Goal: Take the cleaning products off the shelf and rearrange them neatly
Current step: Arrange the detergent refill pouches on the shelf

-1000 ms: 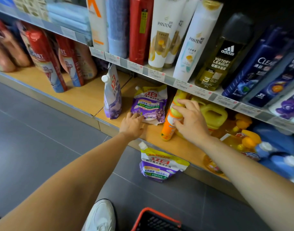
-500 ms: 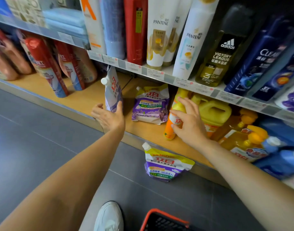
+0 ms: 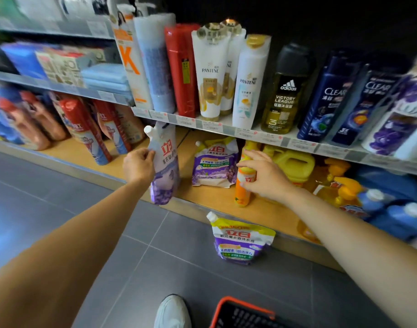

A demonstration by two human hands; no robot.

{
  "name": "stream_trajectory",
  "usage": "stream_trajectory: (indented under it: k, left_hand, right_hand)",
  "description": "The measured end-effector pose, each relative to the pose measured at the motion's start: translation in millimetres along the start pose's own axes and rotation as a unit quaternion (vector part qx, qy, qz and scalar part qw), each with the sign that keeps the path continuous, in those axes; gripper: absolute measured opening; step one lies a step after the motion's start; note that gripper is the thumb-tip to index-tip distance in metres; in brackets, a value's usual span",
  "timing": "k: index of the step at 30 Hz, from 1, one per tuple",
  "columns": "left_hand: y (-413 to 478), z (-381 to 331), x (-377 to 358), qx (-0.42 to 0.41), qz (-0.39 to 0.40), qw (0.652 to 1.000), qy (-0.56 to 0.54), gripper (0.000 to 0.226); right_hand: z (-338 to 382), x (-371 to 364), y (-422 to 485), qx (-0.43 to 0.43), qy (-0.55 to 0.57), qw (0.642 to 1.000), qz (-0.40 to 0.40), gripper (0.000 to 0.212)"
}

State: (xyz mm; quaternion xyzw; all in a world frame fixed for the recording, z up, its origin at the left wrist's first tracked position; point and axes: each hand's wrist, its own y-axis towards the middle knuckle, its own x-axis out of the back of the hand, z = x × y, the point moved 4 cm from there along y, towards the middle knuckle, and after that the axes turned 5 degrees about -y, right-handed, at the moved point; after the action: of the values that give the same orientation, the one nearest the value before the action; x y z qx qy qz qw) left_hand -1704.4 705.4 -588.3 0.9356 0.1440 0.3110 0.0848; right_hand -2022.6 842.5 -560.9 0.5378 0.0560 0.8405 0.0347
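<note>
立白 pouch (image 3: 166, 171) in left hand (image 3: 137, 166), orange bottle (image 3: 242, 195) in right hand (image 3: 265, 177)

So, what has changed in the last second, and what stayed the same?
The left hand left the leaning pouch, moved left and now grips the standing pouch, drawing it out to the shelf edge. The right hand stays on the orange bottle; the floor pouch has not moved.
</note>
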Motion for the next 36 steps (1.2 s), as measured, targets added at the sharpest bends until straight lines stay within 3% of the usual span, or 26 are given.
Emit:
stream_trajectory:
  k: [5,10,14,18,23,31,34,36]
  left_hand:
    - [-42.7,-38.4,32.5,-0.069,0.031,0.997,0.028,0.025]
    - [-98.3,-74.9,62.8,-0.095,0.099,0.99,-0.029,0.028]
    - [-141.6,-111.5,77.1,-0.124,0.165,0.975,-0.075,0.029]
    - [-184.6,-154.9,83.8,-0.18,0.221,0.951,-0.123,0.028]
    - [-236.3,-196.9,81.3,-0.215,0.294,0.912,-0.188,0.025]
    - [-308.5,-210.3,44.8,-0.173,0.372,0.871,-0.271,0.035]
    - [-320.7,-216.3,36.4,-0.155,0.431,0.842,-0.283,0.015]
    - [-323.6,-225.5,38.3,-0.143,0.442,0.829,-0.31,0.021]
  right_hand:
    - [0.4,40.9,-18.1,-0.045,0.092,0.991,-0.081,0.044]
    - [9.0,64.4,-54.0,-0.067,0.216,0.972,-0.07,0.035]
    - [19.7,74.5,-93.8,-0.078,0.306,0.948,-0.027,0.052]
    - [38.3,101.6,-132.6,-0.014,0.272,0.962,-0.019,0.06]
    - [54.0,147.2,-183.8,0.011,0.135,0.988,-0.077,0.033]
    - [26.2,160.0,-241.6,-0.003,0.262,0.96,-0.101,0.016]
    - [16.9,158.6,-253.9,0.0,0.266,0.96,-0.092,0.01]
    - [14.5,154.2,-260.4,0.002,0.254,0.965,-0.066,0.014]
